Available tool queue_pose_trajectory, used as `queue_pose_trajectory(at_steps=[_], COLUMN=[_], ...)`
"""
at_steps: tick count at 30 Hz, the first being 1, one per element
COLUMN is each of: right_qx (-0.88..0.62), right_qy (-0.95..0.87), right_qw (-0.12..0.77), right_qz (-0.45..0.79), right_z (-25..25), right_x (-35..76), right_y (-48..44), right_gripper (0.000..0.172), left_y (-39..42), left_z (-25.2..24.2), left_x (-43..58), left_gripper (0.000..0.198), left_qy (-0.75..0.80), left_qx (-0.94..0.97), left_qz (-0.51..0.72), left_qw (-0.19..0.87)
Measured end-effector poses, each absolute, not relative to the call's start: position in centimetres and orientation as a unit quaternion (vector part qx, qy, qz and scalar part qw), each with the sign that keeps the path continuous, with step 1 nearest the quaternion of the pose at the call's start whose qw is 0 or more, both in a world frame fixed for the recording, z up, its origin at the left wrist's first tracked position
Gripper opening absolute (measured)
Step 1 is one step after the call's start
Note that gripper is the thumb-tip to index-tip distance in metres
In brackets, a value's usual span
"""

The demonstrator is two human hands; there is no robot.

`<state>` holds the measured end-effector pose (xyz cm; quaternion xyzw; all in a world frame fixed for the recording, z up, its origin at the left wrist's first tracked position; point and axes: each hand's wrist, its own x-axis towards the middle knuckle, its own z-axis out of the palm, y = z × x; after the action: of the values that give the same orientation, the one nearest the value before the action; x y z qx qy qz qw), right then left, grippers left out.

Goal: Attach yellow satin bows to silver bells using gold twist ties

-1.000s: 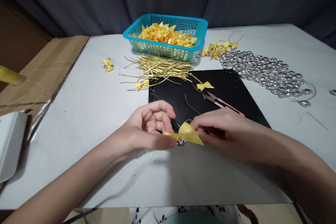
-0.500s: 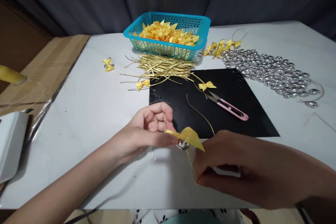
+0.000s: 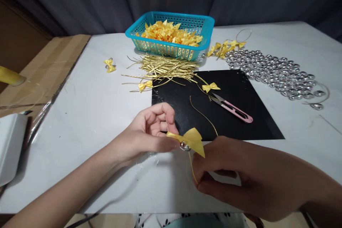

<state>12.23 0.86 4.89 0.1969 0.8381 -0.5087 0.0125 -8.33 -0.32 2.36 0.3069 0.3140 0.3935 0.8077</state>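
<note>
Between thumb and fingers, my left hand (image 3: 153, 131) pinches a yellow ribbon bow (image 3: 192, 139) with a shiny silver bead (image 3: 185, 146) just under it. A thin gold cord (image 3: 191, 164) runs down from the bead to my right hand (image 3: 227, 174), whose thumb and index finger are pressed together on it. Beyond my hands, another loose gold cord (image 3: 203, 114) curves across a black sheet (image 3: 253, 107). Pink-handled thread snips (image 3: 233, 109) lie on that sheet, close to a separate yellow bow (image 3: 211, 87).
A blue basket (image 3: 210, 30) of yellow bows stands at the back. In front of it lies a heap of gold cords (image 3: 168, 67). Silver beads (image 3: 275, 73) spread to the right. Finished-looking bows (image 3: 226, 48) sit behind them. Cardboard (image 3: 66, 48) and a white object (image 3: 13, 149) are at left.
My right hand has shifted slightly left with the cord. The bow has tilted a little, and my left hand stays nearly in place, still pinching.
</note>
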Motion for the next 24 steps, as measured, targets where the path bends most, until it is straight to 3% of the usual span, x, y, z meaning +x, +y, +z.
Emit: queue_pose_trajectory(at_steps=[8, 13, 16, 24], right_qx=[0.298, 0.348, 0.356, 0.361], right_qy=[0.812, 0.726, 0.686, 0.707], right_qw=[-0.055, -0.085, -0.124, -0.222], right_qz=[-0.498, -0.586, -0.622, -0.566], right_z=[4.5, 3.9, 3.4, 3.3], right_x=[12.1, 11.3, 11.0, 10.8], right_y=[0.5, 0.7, 0.8, 0.6], right_gripper=[0.010, 0.039, 0.046, 0.036], left_y=[-0.3, -0.3, -0.4, -0.4], left_z=[2.2, 2.4, 2.2, 2.1], left_x=[-8.3, -8.0, -8.0, -7.9], left_gripper=[0.029, 0.028, 0.027, 0.022], left_qy=[0.339, 0.323, 0.316, 0.335], left_qx=[0.329, 0.301, 0.294, 0.289], left_qz=[0.392, 0.383, 0.380, 0.368], left_qw=[0.789, 0.811, 0.818, 0.818])
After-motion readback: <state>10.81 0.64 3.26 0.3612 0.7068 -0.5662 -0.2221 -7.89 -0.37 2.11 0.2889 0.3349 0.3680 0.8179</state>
